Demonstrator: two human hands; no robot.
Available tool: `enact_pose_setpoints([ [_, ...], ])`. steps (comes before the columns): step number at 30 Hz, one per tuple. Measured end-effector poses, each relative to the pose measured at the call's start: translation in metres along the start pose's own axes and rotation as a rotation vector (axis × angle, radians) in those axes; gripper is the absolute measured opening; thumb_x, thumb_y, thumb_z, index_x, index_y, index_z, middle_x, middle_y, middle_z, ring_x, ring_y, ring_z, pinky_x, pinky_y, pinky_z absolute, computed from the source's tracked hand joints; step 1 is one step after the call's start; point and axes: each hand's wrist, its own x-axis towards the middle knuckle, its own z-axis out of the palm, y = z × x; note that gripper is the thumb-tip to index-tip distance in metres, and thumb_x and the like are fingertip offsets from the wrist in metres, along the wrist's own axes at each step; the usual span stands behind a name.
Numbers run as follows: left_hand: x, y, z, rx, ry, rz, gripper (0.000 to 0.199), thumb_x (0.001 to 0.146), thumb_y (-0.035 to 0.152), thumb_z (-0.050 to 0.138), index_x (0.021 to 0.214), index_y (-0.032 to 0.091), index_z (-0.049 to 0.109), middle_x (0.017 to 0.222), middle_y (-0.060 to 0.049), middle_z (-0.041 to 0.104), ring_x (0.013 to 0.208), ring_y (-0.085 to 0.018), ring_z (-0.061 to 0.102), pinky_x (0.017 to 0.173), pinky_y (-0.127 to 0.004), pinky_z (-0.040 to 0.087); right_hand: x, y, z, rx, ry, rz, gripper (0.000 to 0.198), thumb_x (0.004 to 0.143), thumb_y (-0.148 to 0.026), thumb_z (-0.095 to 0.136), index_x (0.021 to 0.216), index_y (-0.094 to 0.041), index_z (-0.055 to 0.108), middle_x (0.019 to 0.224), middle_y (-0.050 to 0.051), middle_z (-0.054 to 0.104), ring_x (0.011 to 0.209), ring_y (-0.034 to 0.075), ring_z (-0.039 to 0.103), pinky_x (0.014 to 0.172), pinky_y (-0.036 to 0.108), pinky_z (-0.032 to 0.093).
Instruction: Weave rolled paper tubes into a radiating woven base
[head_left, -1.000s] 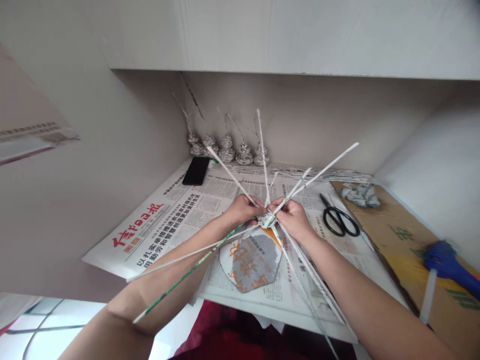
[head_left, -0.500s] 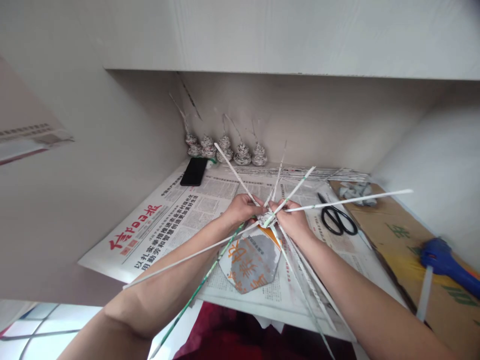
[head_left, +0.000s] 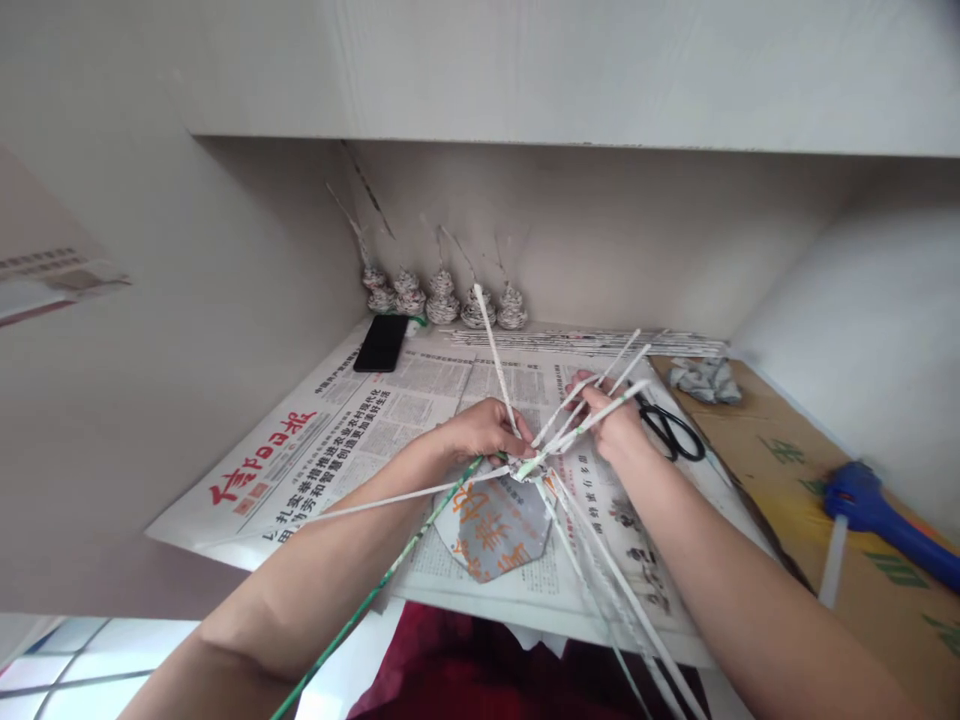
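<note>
White paper rods (head_left: 496, 360) radiate from a small woven hub (head_left: 529, 472) at frame centre. Left hand (head_left: 487, 430): grip pinched on hub edge. Right hand (head_left: 606, 415), right of centre: fingers among rods; cannot tell whether grip is closed. Grey card (head_left: 496, 535) below hub; black scissors (head_left: 670, 425) beside right hand.

Pinches woven paper hub (head_left: 529, 470) with left hand (head_left: 489, 430). Touches long paper sticks (head_left: 589, 424) with right hand (head_left: 611, 418), just beside black scissors (head_left: 670, 425). Shows grey card (head_left: 499, 530) on newspaper (head_left: 420, 395), phone (head_left: 381, 343) near row of gourd-shaped coils (head_left: 442, 302) behind, blue glue gun (head_left: 862, 498) on cardboard (head_left: 739, 445) at far right.
</note>
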Motion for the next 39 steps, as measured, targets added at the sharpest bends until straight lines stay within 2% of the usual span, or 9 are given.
enact_pose_setpoints([
  [5,-0.001,0.002,0.0,0.028,0.021,0.02,0.028,0.055,0.029,0.08,0.073,0.013,0.066,0.052,0.004,0.057,0.044,-0.008,0.05,0.04,-0.017,0.038,0.01,-0.002,-0.008,-0.022,0.053,0.017,0.026,0.068,-0.024,0.074,0.086,-0.022,0.056,0.063,-0.005,0.06,0.043,0.012,0.058,0.038,0.024,0.049],
  [10,-0.004,0.005,-0.001,0.076,-0.04,0.025,0.026,0.057,0.028,0.078,0.073,0.012,0.066,0.052,0.004,0.056,0.043,-0.007,0.049,0.04,-0.017,0.038,0.016,-0.009,-0.015,0.066,0.071,-0.051,0.041,0.065,-0.039,0.078,0.094,-0.024,0.054,0.066,-0.005,0.062,0.041,0.01,0.054,0.032,0.02,0.037],
  [13,-0.005,0.005,-0.001,0.091,-0.04,0.024,0.024,0.058,0.027,0.078,0.075,0.012,0.067,0.052,0.003,0.057,0.043,-0.007,0.049,0.04,-0.017,0.038,0.023,-0.016,-0.023,0.064,0.103,-0.129,0.051,0.065,-0.043,0.077,0.107,-0.025,0.055,0.067,-0.006,0.062,0.043,0.009,0.053,0.035,0.02,0.039],
  [17,-0.003,0.004,0.0,0.076,0.048,0.059,0.022,0.059,0.025,0.077,0.073,0.012,0.066,0.05,0.004,0.056,0.041,-0.007,0.047,0.039,-0.017,0.037,0.025,-0.029,-0.027,0.015,0.073,-0.334,0.062,0.071,-0.044,0.07,0.128,-0.031,0.049,0.081,-0.004,0.065,0.048,0.01,0.058,0.039,0.02,0.041],
  [20,0.0,0.003,0.002,0.054,0.189,0.105,0.019,0.062,0.023,0.076,0.074,0.012,0.066,0.048,0.004,0.054,0.039,-0.006,0.046,0.038,-0.017,0.037,0.022,-0.032,-0.024,0.045,0.005,-0.386,0.055,0.073,-0.04,0.068,0.126,-0.032,0.052,0.089,-0.002,0.068,0.054,0.011,0.062,0.042,0.02,0.045],
  [25,0.002,0.003,0.002,0.034,0.316,0.17,0.019,0.067,0.022,0.073,0.081,0.01,0.07,0.054,0.002,0.06,0.043,-0.007,0.051,0.042,-0.018,0.04,0.012,-0.014,-0.016,-0.095,-0.136,-0.084,0.019,0.068,-0.028,0.075,0.083,-0.02,0.068,0.067,0.001,0.067,0.053,0.014,0.061,0.044,0.022,0.051],
  [30,0.004,-0.002,-0.002,0.109,0.256,0.214,0.023,0.067,0.024,0.071,0.087,0.012,0.074,0.055,0.002,0.061,0.043,-0.007,0.05,0.043,-0.017,0.04,0.004,-0.002,-0.006,-0.136,-0.106,0.087,0.007,0.073,-0.021,0.07,0.077,-0.016,0.068,0.057,0.001,0.063,0.042,0.01,0.054,0.036,0.02,0.047],
  [36,0.003,-0.002,-0.003,0.172,0.136,0.2,0.024,0.065,0.026,0.072,0.085,0.013,0.075,0.06,0.0,0.064,0.047,-0.008,0.052,0.045,-0.018,0.042,0.012,-0.018,-0.014,0.032,-0.036,0.261,0.018,0.086,-0.03,0.058,0.075,-0.017,0.062,0.044,-0.003,0.049,0.035,0.008,0.043,0.027,0.015,0.03],
  [39,0.001,0.001,-0.005,0.181,0.135,0.209,0.026,0.066,0.027,0.071,0.086,0.012,0.076,0.061,-0.001,0.065,0.048,-0.009,0.052,0.045,-0.018,0.041,0.018,-0.022,-0.02,0.093,-0.023,0.301,0.024,0.092,-0.034,0.048,0.073,-0.02,0.054,0.047,-0.003,0.053,0.035,0.008,0.041,0.028,0.015,0.026],
])
